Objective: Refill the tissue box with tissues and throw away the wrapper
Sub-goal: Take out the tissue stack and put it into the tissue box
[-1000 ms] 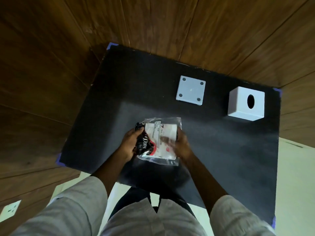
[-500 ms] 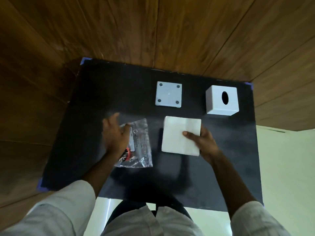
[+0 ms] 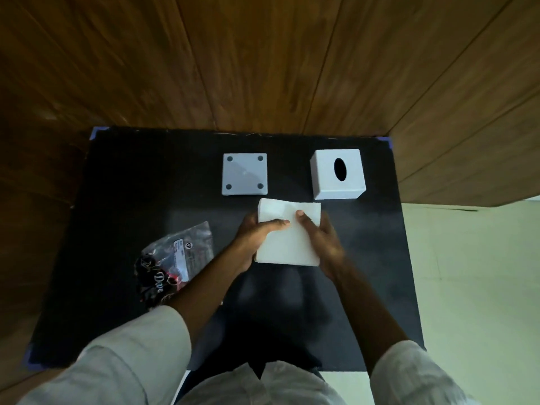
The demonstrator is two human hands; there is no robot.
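A white stack of tissues (image 3: 287,244) sits at the middle of the black mat (image 3: 122,182), held from both sides. My left hand (image 3: 254,238) grips its left edge with the thumb on top. My right hand (image 3: 320,244) grips its right side, thumb pressed on the top sheet. The empty plastic wrapper (image 3: 175,258), clear with dark print, lies flat on the mat to the left, apart from both hands. The white cube tissue box (image 3: 337,173) with an oval hole stands at the back right. Its flat base plate (image 3: 245,174) lies beside it, feet up.
The mat covers a small table against a wooden wall (image 3: 263,59). A pale floor (image 3: 473,273) shows past the table's right edge. My light sleeves and lap fill the bottom of the view.
The tissues came out of the wrapper, which my left hand laid down on the left. My left hand then joined my right on the stack, now held nearer the box.
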